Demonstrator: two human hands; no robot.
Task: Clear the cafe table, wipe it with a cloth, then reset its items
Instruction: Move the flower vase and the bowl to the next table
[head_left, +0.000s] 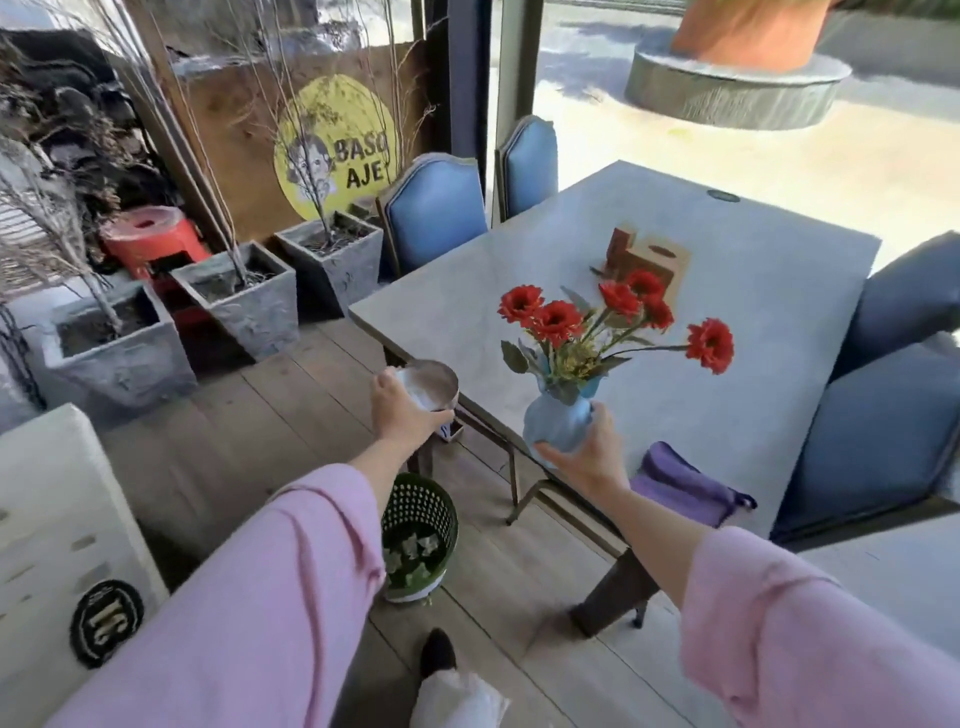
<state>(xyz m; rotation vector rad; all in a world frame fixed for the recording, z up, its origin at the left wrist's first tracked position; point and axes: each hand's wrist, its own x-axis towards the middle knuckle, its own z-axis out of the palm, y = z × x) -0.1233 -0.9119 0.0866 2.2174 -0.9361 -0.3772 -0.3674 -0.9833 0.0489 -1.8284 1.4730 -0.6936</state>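
Note:
My right hand (587, 452) grips a blue vase (556, 423) of red flowers (618, 317), held just above the near edge of the grey cafe table (727, 312). Out past the table's left corner, my left hand (400, 405) holds a round metal tin (431, 387) with white contents, over the floor. A folded purple cloth (685, 486) lies on the table's near corner, right of the vase. A wooden box holder (649, 260) stands mid-table behind the flowers.
Two blue chairs (436, 208) stand at the far side, dark cushioned seats (893, 431) on the right. A green perforated bin (418, 535) sits on the wooden floor below my left arm. Grey planters (239, 296) line the left wall; a white box (57, 525) is near left.

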